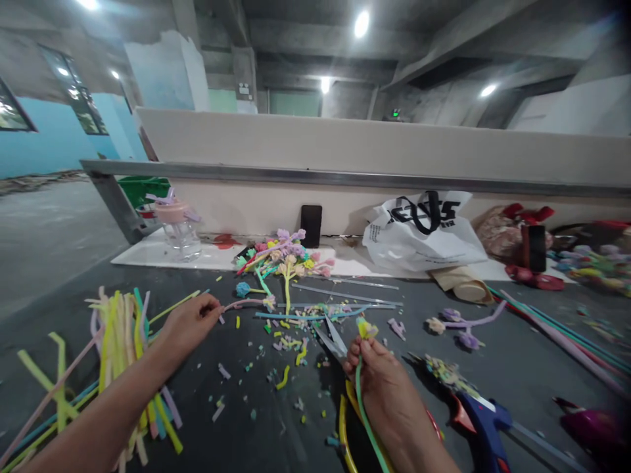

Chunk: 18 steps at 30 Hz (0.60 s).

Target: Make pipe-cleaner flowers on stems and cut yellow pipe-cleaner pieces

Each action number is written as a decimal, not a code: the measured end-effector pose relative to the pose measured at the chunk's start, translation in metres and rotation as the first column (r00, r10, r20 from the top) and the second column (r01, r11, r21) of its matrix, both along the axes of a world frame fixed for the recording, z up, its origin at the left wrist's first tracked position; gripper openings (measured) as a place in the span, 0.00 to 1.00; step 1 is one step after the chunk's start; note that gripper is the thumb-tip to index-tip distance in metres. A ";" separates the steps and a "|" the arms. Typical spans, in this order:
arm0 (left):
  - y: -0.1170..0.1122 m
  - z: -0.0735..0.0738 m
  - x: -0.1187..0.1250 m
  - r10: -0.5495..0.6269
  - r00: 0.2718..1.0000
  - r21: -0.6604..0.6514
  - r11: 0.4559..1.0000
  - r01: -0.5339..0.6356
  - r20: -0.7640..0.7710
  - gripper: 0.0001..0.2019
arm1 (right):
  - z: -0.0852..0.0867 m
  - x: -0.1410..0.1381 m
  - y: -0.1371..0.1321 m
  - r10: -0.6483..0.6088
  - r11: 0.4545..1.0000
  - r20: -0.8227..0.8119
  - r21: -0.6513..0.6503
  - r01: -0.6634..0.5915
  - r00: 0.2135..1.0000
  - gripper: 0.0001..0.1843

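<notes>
My left hand (pixel 194 322) is closed, its fingertips pinching one end of a pink pipe cleaner stem (pixel 246 302) that carries a small pale yellow flower at its far end. In my closed right hand (pixel 384 374) is a green pipe cleaner (pixel 362 401) topped with a yellow flower (pixel 366 328). Scissors (pixel 335 338) with yellow handles are under or against this hand; whether it grips them I cannot tell. Cut scraps of pipe cleaner (pixel 286 345) lie scattered between the hands. To the left, a bundle of yellow and mixed pipe cleaners (pixel 118 348) lies beneath my left forearm.
Finished pipe cleaner flowers (pixel 290 253) are heaped at the back, near a phone (pixel 311 226). A glue gun (pixel 480 420) and a purple flower sprig (pixel 466 325) lie at right. Clear glue sticks (pixel 345 292), a bottle (pixel 180 230) and a white bag (pixel 424 233) stand or lie farther off.
</notes>
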<state>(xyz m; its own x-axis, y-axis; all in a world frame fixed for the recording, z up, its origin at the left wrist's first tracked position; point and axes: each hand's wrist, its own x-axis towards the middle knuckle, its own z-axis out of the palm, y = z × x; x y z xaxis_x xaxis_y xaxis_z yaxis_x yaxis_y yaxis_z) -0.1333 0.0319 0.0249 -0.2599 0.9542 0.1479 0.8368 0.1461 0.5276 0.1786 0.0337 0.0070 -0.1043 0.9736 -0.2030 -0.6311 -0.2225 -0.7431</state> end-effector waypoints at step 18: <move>0.012 0.036 -0.001 -0.095 0.979 0.096 0.989 0.113 -0.180 0.18 | -0.003 0.000 0.001 0.003 1.000 -0.011 0.015 -0.002 1.000 0.09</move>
<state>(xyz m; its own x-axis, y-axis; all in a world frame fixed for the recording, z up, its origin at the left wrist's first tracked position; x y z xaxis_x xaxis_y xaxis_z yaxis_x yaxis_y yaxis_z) -0.1339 0.0441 0.0604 -0.1213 0.9513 0.2835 0.9251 0.0048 0.3797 0.1787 0.0349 0.0035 -0.1090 0.9763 -0.1871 -0.6390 -0.2130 -0.7391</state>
